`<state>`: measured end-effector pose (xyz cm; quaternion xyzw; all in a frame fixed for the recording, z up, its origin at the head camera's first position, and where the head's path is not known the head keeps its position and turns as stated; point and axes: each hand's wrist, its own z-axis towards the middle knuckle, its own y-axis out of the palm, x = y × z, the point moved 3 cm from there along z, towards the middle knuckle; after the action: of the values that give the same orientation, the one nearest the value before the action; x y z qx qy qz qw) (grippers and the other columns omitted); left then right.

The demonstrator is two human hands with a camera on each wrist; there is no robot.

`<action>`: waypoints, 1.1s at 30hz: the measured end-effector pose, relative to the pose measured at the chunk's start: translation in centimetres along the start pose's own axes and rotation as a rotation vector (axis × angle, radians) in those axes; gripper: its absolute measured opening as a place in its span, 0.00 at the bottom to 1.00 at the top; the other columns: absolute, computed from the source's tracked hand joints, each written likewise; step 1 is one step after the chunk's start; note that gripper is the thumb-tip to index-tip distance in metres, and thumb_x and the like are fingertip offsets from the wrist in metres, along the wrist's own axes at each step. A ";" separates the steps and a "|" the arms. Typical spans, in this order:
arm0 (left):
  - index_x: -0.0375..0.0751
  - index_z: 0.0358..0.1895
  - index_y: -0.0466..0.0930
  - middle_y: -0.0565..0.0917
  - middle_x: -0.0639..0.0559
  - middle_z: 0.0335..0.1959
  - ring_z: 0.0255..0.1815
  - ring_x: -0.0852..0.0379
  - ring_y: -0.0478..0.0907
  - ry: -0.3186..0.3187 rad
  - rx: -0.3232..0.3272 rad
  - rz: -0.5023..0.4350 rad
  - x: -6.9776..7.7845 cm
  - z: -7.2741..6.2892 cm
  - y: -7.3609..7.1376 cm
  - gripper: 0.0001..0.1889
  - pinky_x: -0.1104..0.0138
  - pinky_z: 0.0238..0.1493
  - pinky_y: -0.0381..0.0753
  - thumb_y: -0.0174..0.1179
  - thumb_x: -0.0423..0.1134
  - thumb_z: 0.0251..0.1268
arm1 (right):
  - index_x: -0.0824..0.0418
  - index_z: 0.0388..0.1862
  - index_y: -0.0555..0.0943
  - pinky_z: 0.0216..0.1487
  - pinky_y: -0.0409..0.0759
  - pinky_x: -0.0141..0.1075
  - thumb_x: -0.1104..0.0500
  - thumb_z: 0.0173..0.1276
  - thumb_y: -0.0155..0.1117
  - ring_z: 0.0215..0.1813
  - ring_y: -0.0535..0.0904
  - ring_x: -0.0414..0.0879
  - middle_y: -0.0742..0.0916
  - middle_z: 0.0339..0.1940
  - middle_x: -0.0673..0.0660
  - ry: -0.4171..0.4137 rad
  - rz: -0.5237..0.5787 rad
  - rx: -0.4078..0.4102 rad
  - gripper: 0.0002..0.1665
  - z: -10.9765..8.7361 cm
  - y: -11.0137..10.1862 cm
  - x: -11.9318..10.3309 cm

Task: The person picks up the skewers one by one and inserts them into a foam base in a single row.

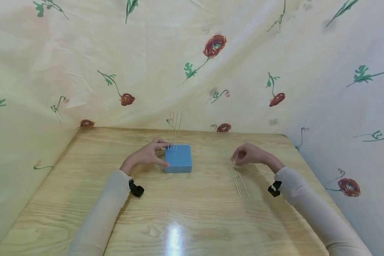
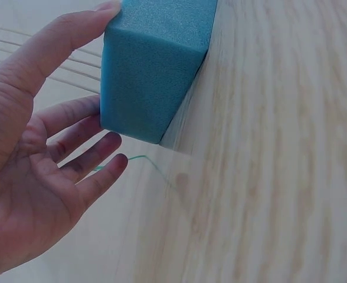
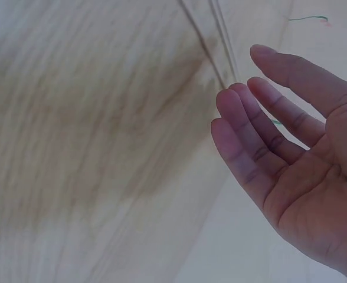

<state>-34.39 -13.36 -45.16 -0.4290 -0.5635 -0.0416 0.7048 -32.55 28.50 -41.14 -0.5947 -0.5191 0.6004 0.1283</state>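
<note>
A blue foam block (image 1: 178, 156) lies on the table, with several thin wooden sticks (image 1: 180, 122) standing upright near its far left edge. My left hand (image 1: 148, 153) holds the block from the left; in the left wrist view the thumb tip is on one edge of the block (image 2: 150, 88) and the index fingertip meets its side. To the right, my right hand (image 1: 251, 154) is beside a few loose sticks (image 1: 233, 173) on the table. In the right wrist view, the thumb stands apart from the fingers (image 3: 244, 118), whose tips are close to the sticks' ends; contact cannot be made out.
The wood-grain table (image 1: 204, 213) bears all of this. A flower-printed cloth (image 1: 166, 64) hangs behind it and along both sides. Each sleeve carries a small black device (image 1: 136, 188) at the wrist.
</note>
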 end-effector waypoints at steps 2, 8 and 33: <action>0.44 0.80 0.61 0.63 0.43 0.69 0.74 0.38 0.62 -0.005 -0.001 -0.005 0.0 0.0 -0.1 0.48 0.41 0.72 0.65 0.77 0.46 0.57 | 0.70 0.46 0.85 0.36 0.78 0.33 0.65 0.65 0.72 0.36 0.79 0.45 0.87 0.36 0.60 0.012 0.004 -0.005 0.12 -0.1 0.1 0.2; 0.43 0.79 0.62 0.64 0.43 0.66 0.72 0.39 0.64 0.000 -0.005 0.011 -0.1 0.1 -0.3 0.48 0.42 0.73 0.65 0.77 0.45 0.57 | 0.69 0.42 0.85 0.36 0.78 0.32 0.62 0.63 0.76 0.35 0.79 0.43 0.87 0.34 0.59 0.050 0.019 -0.014 0.13 -0.2 0.6 0.8; 0.37 0.77 0.66 0.67 0.40 0.60 0.67 0.40 0.67 0.036 -0.003 0.040 0.6 0.5 -0.5 0.46 0.41 0.76 0.60 0.79 0.41 0.55 | 0.75 0.42 0.86 0.38 0.87 0.36 0.69 0.62 0.73 0.33 0.85 0.44 0.89 0.33 0.61 0.149 0.161 0.093 0.12 -0.3 1.0 2.4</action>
<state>-34.82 -13.13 -44.43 -0.4404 -0.5419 -0.0361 0.7149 -32.43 30.08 -43.23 -0.6708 -0.4301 0.5864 0.1453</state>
